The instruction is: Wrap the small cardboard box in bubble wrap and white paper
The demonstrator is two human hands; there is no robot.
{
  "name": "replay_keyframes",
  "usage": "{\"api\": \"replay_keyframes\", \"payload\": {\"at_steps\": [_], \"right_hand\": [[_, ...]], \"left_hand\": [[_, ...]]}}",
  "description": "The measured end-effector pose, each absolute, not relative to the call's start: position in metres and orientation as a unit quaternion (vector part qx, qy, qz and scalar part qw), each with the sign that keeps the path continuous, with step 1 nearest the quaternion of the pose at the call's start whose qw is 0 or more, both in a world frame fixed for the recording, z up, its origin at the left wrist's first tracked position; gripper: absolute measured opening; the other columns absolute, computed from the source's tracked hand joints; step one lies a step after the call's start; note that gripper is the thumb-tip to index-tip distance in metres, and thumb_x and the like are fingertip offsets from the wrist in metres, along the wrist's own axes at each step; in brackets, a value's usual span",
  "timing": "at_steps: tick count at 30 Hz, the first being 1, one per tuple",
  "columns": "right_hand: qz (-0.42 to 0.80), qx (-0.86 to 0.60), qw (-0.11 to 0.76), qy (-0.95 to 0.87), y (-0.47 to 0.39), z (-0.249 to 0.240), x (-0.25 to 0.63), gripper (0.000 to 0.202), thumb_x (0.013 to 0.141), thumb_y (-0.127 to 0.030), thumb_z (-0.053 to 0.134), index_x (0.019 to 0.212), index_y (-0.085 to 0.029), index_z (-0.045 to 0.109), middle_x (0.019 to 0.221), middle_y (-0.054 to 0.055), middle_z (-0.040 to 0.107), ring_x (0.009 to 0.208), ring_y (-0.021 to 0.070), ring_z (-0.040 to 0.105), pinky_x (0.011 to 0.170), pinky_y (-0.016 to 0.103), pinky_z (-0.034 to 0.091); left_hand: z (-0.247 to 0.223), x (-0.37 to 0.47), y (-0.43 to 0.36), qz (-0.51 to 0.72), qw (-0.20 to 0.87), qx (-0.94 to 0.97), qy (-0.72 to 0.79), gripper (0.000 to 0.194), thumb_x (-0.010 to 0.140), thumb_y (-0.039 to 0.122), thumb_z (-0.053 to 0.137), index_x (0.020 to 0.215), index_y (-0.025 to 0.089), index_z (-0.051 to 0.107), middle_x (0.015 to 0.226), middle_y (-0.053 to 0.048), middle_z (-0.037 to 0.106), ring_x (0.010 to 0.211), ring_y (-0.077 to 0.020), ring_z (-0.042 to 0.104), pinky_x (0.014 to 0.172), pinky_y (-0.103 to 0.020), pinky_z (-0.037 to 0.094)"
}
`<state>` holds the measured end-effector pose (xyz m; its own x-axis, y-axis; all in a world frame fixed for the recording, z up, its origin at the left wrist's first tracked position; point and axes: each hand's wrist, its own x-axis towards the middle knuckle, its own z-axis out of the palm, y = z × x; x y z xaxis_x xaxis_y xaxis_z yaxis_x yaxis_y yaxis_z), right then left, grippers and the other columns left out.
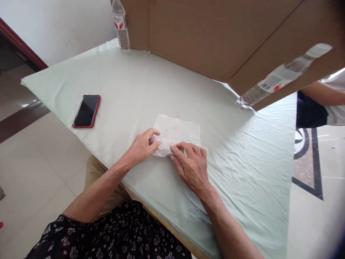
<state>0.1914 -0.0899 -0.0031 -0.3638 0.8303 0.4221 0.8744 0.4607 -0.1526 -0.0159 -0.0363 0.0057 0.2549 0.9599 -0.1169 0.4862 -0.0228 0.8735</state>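
A thin white sheet [178, 127], like tissue or soft wrap, lies on the cloth-covered table in front of me. Its near edge is bunched or rolled up, and whether anything is inside I cannot tell. My left hand [143, 145] grips the left end of that rolled edge, thumb and fingers curled round it; a small shiny, darker patch shows between them. On the right, my right hand [192, 163] presses and pinches the near edge with its thumb and bent fingers.
A phone in a red case [86, 111] lies at the left. Behind stands a brown cardboard screen [188, 39], with one clear bottle [121, 27] at its left end and another bottle [280, 77] at its right. Another person's arm [326, 92] shows beyond the right side.
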Motion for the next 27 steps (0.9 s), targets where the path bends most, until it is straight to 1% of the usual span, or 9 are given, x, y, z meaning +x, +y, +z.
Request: {"api": "replay_keyframes", "payload": {"at_steps": [3,7,10,12,14,17,21,24,27], "right_hand": [[-0.058,-0.516,0.219,-0.826,-0.089,-0.004,0.191,0.021,0.095,-0.024,0.058,0.115,-0.025,0.062,0.109,0.005,0.069,0.101,0.0226,0.057,0.086,0.037,0.034],[-0.069,-0.511,0.206,-0.832,-0.088,0.000,0.191,0.020,0.095,-0.022,0.058,0.114,-0.025,0.062,0.108,0.005,0.069,0.099,0.0226,0.056,0.085,0.037,0.032],[-0.077,-0.502,0.182,-0.842,-0.087,0.005,0.191,0.017,0.094,-0.022,0.059,0.111,-0.024,0.062,0.106,0.004,0.069,0.096,0.0223,0.055,0.083,0.037,0.031],[-0.084,-0.494,0.168,-0.849,-0.085,0.007,0.192,0.017,0.093,-0.022,0.060,0.109,-0.024,0.062,0.105,0.004,0.069,0.095,0.0219,0.055,0.082,0.037,0.030],[-0.094,-0.484,0.164,-0.855,-0.084,0.008,0.193,0.018,0.092,-0.021,0.061,0.110,-0.024,0.062,0.105,0.004,0.069,0.094,0.0217,0.054,0.081,0.036,0.030],[-0.109,-0.469,0.167,-0.860,-0.081,0.008,0.195,0.019,0.092,-0.020,0.060,0.110,-0.023,0.062,0.103,0.004,0.068,0.092,0.0215,0.052,0.081,0.036,0.030],[-0.122,-0.453,0.167,-0.867,-0.077,0.008,0.196,0.015,0.093,-0.021,0.058,0.108,-0.023,0.062,0.102,0.005,0.068,0.091,0.0215,0.051,0.081,0.036,0.029],[-0.123,-0.447,0.166,-0.870,-0.076,0.008,0.197,0.013,0.094,-0.021,0.058,0.106,-0.023,0.063,0.101,0.004,0.068,0.090,0.0213,0.050,0.081,0.036,0.029],[-0.121,-0.448,0.169,-0.870,-0.076,0.008,0.197,0.012,0.093,-0.021,0.058,0.104,-0.023,0.063,0.100,0.004,0.068,0.090,0.0212,0.050,0.080,0.036,0.028]], "left_hand": [[0.008,-0.020,-0.033,0.248,0.399,0.673,0.572,0.032,0.084,0.028,0.057,0.115,0.017,0.059,0.074,0.004,0.056,0.065,-0.0112,0.051,0.065,-0.026,0.042],[0.012,-0.030,-0.030,0.216,0.384,0.665,0.603,0.043,0.082,0.033,0.063,0.121,0.014,0.058,0.099,-0.005,0.063,0.077,-0.0143,0.058,0.073,-0.030,0.047],[0.016,-0.040,-0.030,0.203,0.482,0.606,0.599,0.058,0.081,0.036,0.067,0.131,0.012,0.052,0.109,-0.010,0.062,0.083,-0.0170,0.061,0.070,-0.031,0.052],[0.020,-0.042,-0.031,0.198,0.561,0.544,0.592,0.064,0.080,0.035,0.069,0.135,0.010,0.047,0.108,-0.011,0.062,0.083,-0.0174,0.063,0.066,-0.030,0.055],[0.024,-0.040,-0.032,0.198,0.605,0.487,0.598,0.065,0.080,0.032,0.070,0.135,0.008,0.045,0.102,-0.010,0.063,0.081,-0.0174,0.064,0.061,-0.028,0.056],[0.030,-0.031,-0.034,0.205,0.616,0.431,0.627,0.052,0.081,0.026,0.071,0.125,0.008,0.051,0.090,-0.007,0.063,0.077,-0.0167,0.063,0.052,-0.024,0.054],[0.031,-0.014,-0.030,0.202,0.618,0.409,0.640,0.023,0.081,0.025,0.070,0.097,0.010,0.062,0.079,-0.004,0.063,0.064,-0.0123,0.057,0.044,-0.020,0.047],[0.028,-0.004,-0.025,0.180,0.620,0.415,0.641,0.015,0.080,0.024,0.070,0.083,0.011,0.062,0.070,-0.002,0.062,0.055,-0.0111,0.055,0.041,-0.020,0.042],[0.025,0.003,-0.019,0.158,0.610,0.442,0.639,0.009,0.078,0.017,0.067,0.075,0.013,0.060,0.061,0.001,0.058,0.049,-0.0100,0.051,0.040,-0.020,0.037]]}}
